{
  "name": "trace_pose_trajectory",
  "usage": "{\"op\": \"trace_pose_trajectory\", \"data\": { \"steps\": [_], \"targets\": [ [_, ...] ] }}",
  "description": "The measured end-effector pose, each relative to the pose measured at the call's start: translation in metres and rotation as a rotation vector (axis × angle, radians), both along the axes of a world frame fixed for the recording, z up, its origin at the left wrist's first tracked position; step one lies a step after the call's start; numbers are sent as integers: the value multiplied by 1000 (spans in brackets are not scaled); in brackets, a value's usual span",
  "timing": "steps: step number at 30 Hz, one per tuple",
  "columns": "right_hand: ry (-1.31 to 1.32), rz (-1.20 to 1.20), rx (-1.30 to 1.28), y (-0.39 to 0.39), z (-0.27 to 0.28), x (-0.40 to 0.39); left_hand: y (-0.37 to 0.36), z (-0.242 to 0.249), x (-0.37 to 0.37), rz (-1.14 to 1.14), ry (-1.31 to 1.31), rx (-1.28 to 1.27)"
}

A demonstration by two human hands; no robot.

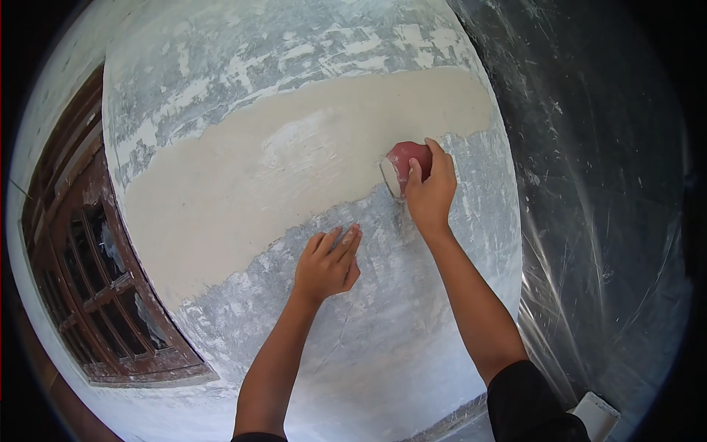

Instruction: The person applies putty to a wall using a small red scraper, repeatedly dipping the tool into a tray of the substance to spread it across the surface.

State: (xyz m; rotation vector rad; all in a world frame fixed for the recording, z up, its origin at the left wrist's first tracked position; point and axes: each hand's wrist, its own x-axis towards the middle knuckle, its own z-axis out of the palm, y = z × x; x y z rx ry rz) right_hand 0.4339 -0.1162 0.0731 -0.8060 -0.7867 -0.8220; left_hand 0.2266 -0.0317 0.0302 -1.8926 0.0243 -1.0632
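My right hand (433, 193) grips a red, rounded putty spreader (403, 158), thumb on its near face and fingers behind its right side. Pale putty coats the spreader's left edge, which lies at the wall near the lower border of a broad beige putty band (213, 184). Lower and to the left, my left hand (325, 265) is at the bare grey wall (368, 324), its fingers stretched out and holding nothing. Whitish smears mark its fingertips. Whether those fingertips press on the wall is hard to tell.
A brown wooden window frame with bars (110, 295) borders the wall on the left. Dark, shiny plastic sheeting (604, 184) hangs along the right side. A white flat-topped object (595, 416) stands at the lower right, beside my dark sleeve.
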Motion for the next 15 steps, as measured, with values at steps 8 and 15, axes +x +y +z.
{"op": "trace_pose_trajectory", "data": {
  "steps": [8,15],
  "targets": [
    [-320,256,-187,17,8,-37,-8,4,0,36,27,-10],
    [-112,12,87,-7,18,16,-8,5,2,48,83,-63]
  ]
}}
